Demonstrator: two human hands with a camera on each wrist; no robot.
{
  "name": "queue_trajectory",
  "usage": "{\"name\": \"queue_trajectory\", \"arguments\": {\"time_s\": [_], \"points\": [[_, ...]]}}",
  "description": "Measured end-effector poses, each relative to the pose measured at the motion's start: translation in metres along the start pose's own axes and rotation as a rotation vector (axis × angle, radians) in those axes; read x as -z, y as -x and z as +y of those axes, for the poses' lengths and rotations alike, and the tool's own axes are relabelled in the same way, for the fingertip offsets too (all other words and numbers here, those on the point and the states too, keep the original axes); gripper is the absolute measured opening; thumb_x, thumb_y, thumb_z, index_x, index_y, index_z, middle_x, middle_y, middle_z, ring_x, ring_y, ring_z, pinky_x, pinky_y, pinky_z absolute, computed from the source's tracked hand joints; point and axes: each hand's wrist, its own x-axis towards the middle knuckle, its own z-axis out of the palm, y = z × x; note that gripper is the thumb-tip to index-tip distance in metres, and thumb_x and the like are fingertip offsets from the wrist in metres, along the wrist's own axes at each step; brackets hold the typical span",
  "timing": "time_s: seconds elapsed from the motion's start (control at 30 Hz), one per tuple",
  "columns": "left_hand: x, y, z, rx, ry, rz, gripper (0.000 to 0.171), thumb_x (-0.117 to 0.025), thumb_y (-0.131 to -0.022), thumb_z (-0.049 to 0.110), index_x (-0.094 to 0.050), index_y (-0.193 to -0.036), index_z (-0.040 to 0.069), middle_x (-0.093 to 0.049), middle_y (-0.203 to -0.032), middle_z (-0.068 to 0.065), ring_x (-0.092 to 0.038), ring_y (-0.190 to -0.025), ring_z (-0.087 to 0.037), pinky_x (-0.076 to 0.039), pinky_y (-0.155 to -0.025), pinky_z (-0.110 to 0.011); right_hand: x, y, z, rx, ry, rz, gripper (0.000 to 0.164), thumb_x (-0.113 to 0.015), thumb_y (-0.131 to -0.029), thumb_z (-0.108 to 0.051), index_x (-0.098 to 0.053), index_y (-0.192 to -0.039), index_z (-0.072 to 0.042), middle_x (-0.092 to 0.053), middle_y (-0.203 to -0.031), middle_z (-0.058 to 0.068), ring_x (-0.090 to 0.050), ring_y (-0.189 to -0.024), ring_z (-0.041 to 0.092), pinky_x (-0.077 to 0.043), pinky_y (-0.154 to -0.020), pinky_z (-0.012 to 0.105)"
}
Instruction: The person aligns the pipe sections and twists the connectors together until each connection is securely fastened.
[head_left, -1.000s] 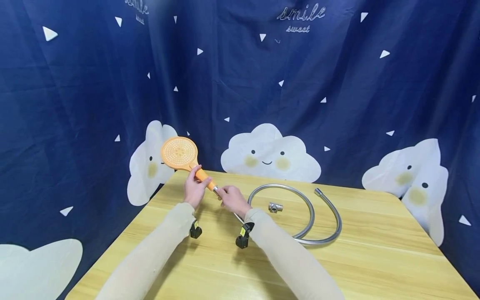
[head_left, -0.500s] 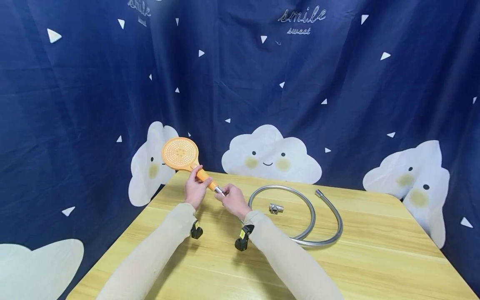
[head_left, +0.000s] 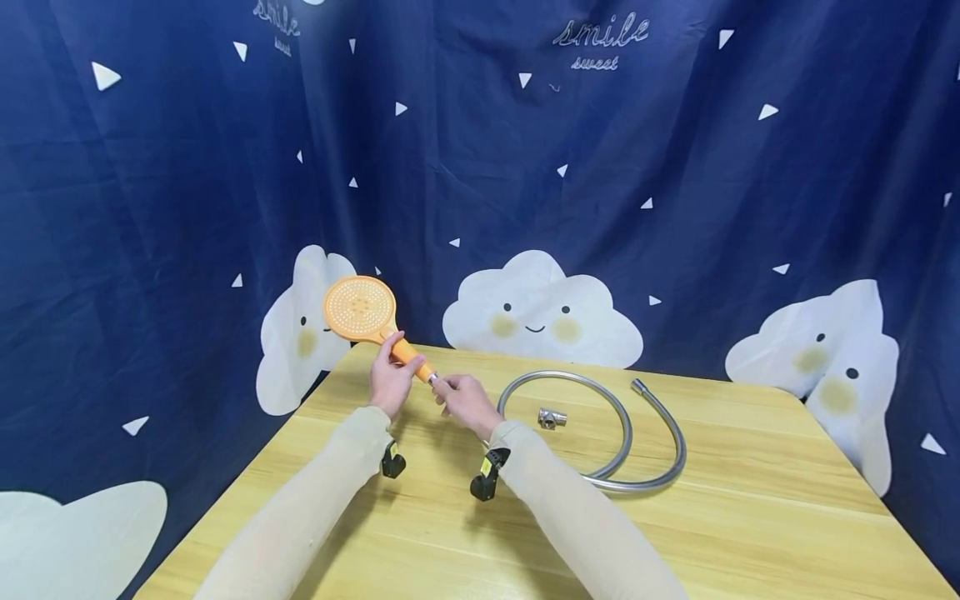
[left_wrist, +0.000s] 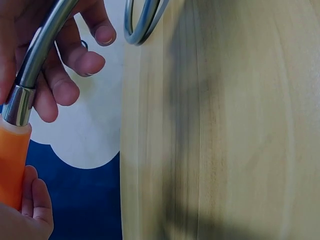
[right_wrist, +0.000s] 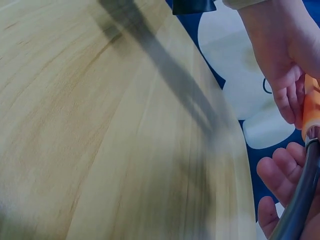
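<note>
"Left hand [head_left: 389, 385], head view?"

"Grips the orange shower head [head_left: 360, 308] by its handle [head_left: 406, 351], raised above the bench [head_left: 750, 483]."

"Right hand [head_left: 467, 402]?"

"Pinches the hose [head_left: 682, 450] where it meets the handle. Small metal fitting [head_left: 551, 418] lies inside the hose's loop; loose end [head_left: 638, 386] farther right. Right forearm [head_left: 577, 508] hides part of the hose. Cloud-print curtain [head_left: 480, 150] behind. Pale sleeves [head_left: 311, 504] reach forward, converging; black wrist cameras [head_left: 392, 459]."

"Left wrist view?"

"Shiny collar [left_wrist: 19, 105], a plain cylinder, butts against the orange handle. Grey hose bends across the right hand, fingers part-curled behind. Left fingers wrap the handle. Bench: pale, straight grain."

"Right wrist?"

"Left hand uppermost, on the handle; curled right fingers beneath the smooth, bowed hose."
</note>
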Motion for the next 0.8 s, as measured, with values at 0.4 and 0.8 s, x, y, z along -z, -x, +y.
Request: {"name": "queue_trajectory", "arguments": {"time_s": [0.4,0.8], "points": [[0.0007,-0.0006,-0.0048,0.013,-0.007,0.012,0.063,-0.076,-0.09,0.012,-0.05,-0.147,0.016,-0.062,-0.119,-0.02,-0.061,-0.105,-0.029,-0.047,-0.079,-0.024,-0.0005,-0.0024,0.0028,0.088,0.177,0.138,0.021,-0.077,-0.088,-0.025,-0.062,-0.089,-0.01,-0.059,-0.079,-0.001,-0.051,-0.065,0.01,-0.042,-0.054,0.023],[0.0034,-0.0001,-0.0036,0.015,0.001,0.009,0.062,-0.075,-0.09,0.011,-0.05,-0.147,0.015,-0.062,-0.123,-0.021,-0.061,-0.108,-0.03,-0.049,-0.082,-0.027,-0.0032,-0.0006,-0.0014,-0.009,0.076,0.03,0.032,-0.053,-0.105,-0.032,-0.069,-0.098,-0.005,-0.069,-0.098,0.02,-0.058,-0.065,0.014,-0.043,-0.052,0.023]]}}
